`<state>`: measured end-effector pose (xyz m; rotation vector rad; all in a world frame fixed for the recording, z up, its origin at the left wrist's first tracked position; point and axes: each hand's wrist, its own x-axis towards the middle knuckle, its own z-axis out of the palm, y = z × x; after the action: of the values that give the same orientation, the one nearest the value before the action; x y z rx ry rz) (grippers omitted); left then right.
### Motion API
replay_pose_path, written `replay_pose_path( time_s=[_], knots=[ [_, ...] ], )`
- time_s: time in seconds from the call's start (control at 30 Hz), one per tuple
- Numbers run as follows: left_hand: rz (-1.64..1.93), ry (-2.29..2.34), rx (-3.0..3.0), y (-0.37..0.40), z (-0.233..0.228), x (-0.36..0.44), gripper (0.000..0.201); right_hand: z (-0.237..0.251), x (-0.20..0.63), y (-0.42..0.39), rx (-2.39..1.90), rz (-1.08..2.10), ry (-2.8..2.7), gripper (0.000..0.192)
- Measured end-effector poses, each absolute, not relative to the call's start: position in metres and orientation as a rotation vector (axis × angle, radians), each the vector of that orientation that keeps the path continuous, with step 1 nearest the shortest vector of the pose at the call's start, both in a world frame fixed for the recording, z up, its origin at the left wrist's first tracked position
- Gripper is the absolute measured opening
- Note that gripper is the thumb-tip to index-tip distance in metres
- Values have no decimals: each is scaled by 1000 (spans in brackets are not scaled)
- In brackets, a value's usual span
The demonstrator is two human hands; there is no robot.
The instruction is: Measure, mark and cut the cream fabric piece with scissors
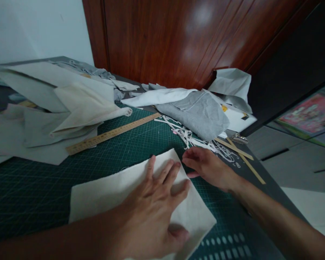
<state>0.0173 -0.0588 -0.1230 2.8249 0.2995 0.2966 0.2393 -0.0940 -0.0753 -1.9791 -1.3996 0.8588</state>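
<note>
A cream piece of cloth [97, 195] with frayed edges lies on the green gridded cutting mat [130, 141]. My left hand [154, 202] rests flat on this cloth, fingers spread, covering part of it. Just beyond the cloth's right edge is my right hand [203, 164], its fingers loosely curled and the thumb apart from them. Nothing shows between those fingers, though their inner side is partly hidden. Behind the right hand is a tangle of thin white strips [184, 133].
A wooden ruler [113, 133] lies across the mat. Cream fabric pieces [81, 104] are heaped at left, folded grey cloth [195, 112] at the back. Thin wooden strips [246, 162] lie at right near the table edge. A reddish-brown wooden panel [162, 39] stands behind.
</note>
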Motion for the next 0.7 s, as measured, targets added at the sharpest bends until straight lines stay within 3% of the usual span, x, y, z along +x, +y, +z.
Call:
replay_pose_path(
  time_s=[0.17,0.27,0.4,0.7],
  knots=[
    [314,313,2875,-61,-128,19,93,-67,230,-124,-1977,1121,-1186,22],
    [325,298,2898,-62,-127,20,96,-68,223,-134,-1973,1303,-1149,14],
    [333,307,2919,-62,-127,20,94,-74,218,-138,-2029,1181,-1342,31],
    [413,410,2949,-66,-123,29,83,-78,213,-146,-1924,956,-1217,23]
  ],
)
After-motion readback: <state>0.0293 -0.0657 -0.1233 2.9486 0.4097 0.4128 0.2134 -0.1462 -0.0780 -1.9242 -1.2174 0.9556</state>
